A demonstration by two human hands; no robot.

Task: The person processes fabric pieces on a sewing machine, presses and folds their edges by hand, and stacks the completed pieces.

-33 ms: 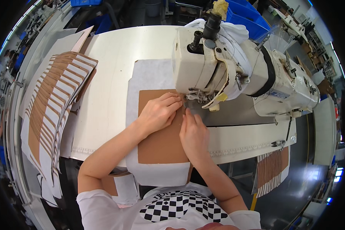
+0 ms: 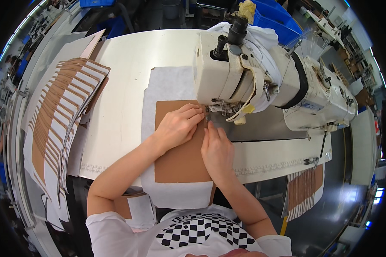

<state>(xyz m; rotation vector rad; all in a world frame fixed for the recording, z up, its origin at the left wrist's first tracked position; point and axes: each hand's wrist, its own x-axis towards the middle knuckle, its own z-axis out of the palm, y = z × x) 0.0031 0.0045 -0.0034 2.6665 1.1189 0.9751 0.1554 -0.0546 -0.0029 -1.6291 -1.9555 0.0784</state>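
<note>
A tan rectangular panel (image 2: 180,160) lies flat on a larger white backing sheet (image 2: 167,88) at the middle of the pale work table (image 2: 124,68), its far edge pushed up to the needle area (image 2: 208,112) of the cream sewing machine (image 2: 240,73). The left hand (image 2: 178,126) rests palm down on the upper part of the tan panel, fingers stretched nearly flat and pointing toward 2 o'clock, the fingertips pressing the panel just beside the needle; it grips nothing, only holds the material down. The right hand (image 2: 216,150) lies at about 4 o'clock from the left hand, also spread flat on the right edge of the panel, its fingers pointing toward 12 o'clock at the presser foot (whether a fingertip pinches the panel's edge cannot be told). The two hands are close, almost touching near the needle. The white sheet shows beyond the panel at 12 o'clock and again at 6 o'clock, where it hangs over the table's near edge. The sewing machine's body runs off toward 3 o'clock, with a white cloth (image 2: 253,36) draped over its top. At 9 o'clock from the panel, well apart, a fanned stack of tan-and-white pieces (image 2: 60,115) lies along the table's left side. At 4 o'clock, below the table edge, a smaller bundle of similar striped pieces (image 2: 304,190) hangs. Blue bins (image 2: 278,21) stand behind the machine at 1 o'clock.
</note>
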